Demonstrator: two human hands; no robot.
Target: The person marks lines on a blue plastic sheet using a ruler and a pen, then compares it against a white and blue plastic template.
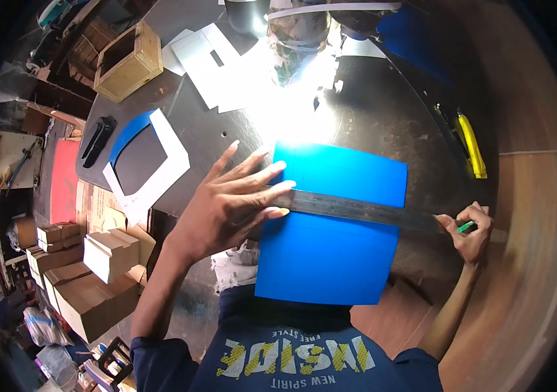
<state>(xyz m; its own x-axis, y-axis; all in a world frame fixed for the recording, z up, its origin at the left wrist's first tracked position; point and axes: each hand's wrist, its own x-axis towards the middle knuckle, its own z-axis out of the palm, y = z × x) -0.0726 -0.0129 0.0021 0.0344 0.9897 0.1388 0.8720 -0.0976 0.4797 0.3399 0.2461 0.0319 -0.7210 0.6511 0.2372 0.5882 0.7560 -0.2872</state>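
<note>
head view: i see the blue sheet right in front of the person's navy shirt, w/ a dark ruler across its middle. the l hand has its fingers spread, not clenched, thumb & tips down by the ruler's l end, prob so sheet & ruler don't slip. the r hand is curled round a green thing, thumb at the ruler's r end, maybe to keep it straight. can't tell what the green thing is, it's mostly hidden. a yellow cutter lies off to the r, prob b/c it's easy to grab there. the table is dark & scuffed, w/ v. bright lamp glare. white sheets, a wood box & a white-and-blue frame sit up & l. brown boxes fill the room's l side.
</note>
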